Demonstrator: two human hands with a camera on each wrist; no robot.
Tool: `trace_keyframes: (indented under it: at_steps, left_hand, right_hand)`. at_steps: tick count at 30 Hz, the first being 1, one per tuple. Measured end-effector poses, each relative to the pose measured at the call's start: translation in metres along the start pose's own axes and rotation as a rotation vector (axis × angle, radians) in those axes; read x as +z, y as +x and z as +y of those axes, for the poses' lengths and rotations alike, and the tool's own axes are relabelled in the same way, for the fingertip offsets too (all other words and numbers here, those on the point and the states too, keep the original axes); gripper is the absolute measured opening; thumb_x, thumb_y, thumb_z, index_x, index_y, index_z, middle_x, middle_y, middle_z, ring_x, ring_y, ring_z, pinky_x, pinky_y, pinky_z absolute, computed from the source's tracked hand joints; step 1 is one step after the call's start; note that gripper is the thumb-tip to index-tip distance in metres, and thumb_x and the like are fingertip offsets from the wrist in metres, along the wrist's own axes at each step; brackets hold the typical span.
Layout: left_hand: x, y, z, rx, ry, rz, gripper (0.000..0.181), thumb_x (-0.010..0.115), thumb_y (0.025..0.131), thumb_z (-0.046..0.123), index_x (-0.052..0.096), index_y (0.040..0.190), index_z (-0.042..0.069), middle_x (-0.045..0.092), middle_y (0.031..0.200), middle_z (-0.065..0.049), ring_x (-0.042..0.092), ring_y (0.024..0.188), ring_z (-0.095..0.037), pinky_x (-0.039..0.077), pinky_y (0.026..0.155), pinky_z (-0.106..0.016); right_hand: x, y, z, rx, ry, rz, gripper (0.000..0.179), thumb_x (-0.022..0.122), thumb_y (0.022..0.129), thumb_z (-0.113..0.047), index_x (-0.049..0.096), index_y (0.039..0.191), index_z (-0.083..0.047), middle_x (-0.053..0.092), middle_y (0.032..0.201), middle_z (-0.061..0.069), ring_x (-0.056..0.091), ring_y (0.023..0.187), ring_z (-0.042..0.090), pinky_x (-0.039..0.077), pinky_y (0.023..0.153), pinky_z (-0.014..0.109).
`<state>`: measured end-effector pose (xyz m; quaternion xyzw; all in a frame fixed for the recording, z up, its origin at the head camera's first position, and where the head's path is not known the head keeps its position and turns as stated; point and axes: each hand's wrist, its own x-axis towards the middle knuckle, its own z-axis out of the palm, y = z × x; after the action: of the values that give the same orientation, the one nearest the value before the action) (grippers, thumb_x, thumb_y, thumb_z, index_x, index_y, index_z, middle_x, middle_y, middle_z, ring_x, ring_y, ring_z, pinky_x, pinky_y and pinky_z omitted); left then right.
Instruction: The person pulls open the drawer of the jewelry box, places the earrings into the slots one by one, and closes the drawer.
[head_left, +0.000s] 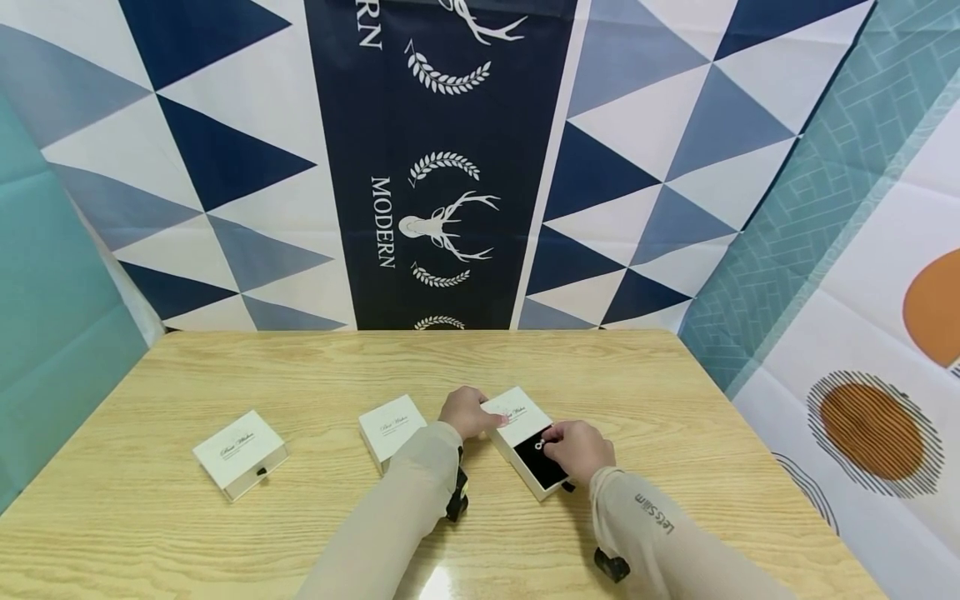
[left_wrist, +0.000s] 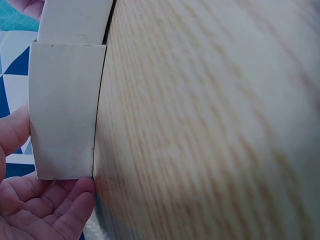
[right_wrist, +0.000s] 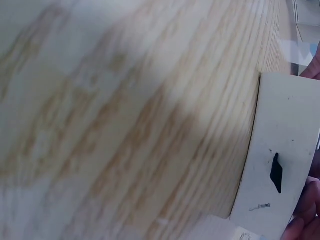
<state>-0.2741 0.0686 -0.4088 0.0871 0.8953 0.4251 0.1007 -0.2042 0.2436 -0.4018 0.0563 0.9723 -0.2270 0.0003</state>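
A white drawer-style gift box (head_left: 516, 414) lies on the table with its drawer (head_left: 542, 463) pulled partly out toward me, showing a black lining. My left hand (head_left: 467, 412) grips the box's outer sleeve, thumb on top and fingers at the rear end; the left wrist view shows these fingers (left_wrist: 75, 200) against the sleeve (left_wrist: 67, 110). Over the open drawer, my right hand (head_left: 581, 450) pinches a small silver piece of jewelry (head_left: 539, 445) at its fingertips; its exact kind is too small to tell. In the right wrist view, a black pull tab (right_wrist: 276, 173) marks the drawer front.
Another white box (head_left: 392, 427) stands just left of my left forearm, partly covered by the sleeve. Farther left sits a third white box (head_left: 240, 454), closed, with a black tab. The wooden table (head_left: 300, 367) ends at a patterned cloth backdrop (head_left: 442, 167).
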Motion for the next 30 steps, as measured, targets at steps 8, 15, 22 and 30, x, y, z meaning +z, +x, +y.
trace_keyframes:
  at_steps: [8, 15, 22, 30]
  left_hand:
    - [0.001, 0.0008, -0.0008, 0.012, 0.008, 0.0, 0.034, 0.081, 0.077, 0.02, 0.069, 0.1, -0.002, 0.064, 0.084, -0.006, 0.054, 0.07, -0.016, 0.047, 0.069, -0.03]
    - [0.0015, 0.0018, -0.0001, -0.008, 0.002, 0.003, 0.036, 0.081, 0.077, 0.021, 0.069, 0.102, -0.002, 0.066, 0.088, -0.007, 0.055, 0.073, -0.017, 0.048, 0.073, -0.032]
    - [0.0005, 0.0015, 0.0007, 0.012, -0.008, 0.007, 0.034, 0.081, 0.076, 0.02, 0.07, 0.099, -0.002, 0.064, 0.082, -0.005, 0.054, 0.067, -0.015, 0.046, 0.067, -0.028]
    - [-0.0006, 0.0008, -0.0008, 0.001, -0.016, 0.0, 0.035, 0.082, 0.076, 0.02, 0.069, 0.101, -0.002, 0.064, 0.081, -0.005, 0.054, 0.066, -0.015, 0.045, 0.065, -0.028]
  right_hand:
    - [0.0014, 0.0004, 0.0011, 0.005, 0.002, 0.009, 0.015, 0.069, 0.081, -0.022, 0.075, 0.091, -0.013, 0.071, 0.092, 0.002, 0.062, 0.081, 0.02, 0.04, 0.077, 0.048]
    - [0.0022, 0.0008, 0.0001, 0.011, -0.014, 0.016, 0.012, 0.069, 0.08, -0.023, 0.074, 0.088, -0.015, 0.071, 0.09, 0.0, 0.061, 0.08, 0.02, 0.038, 0.076, 0.048]
    - [0.0022, 0.0014, -0.0021, 0.007, -0.02, 0.027, 0.011, 0.071, 0.08, -0.022, 0.073, 0.087, -0.015, 0.071, 0.09, 0.0, 0.061, 0.081, 0.021, 0.038, 0.076, 0.049]
    - [0.002, 0.0004, -0.0039, -0.002, -0.03, 0.01, 0.012, 0.069, 0.081, -0.023, 0.073, 0.088, -0.014, 0.071, 0.091, 0.0, 0.061, 0.08, 0.02, 0.039, 0.076, 0.05]
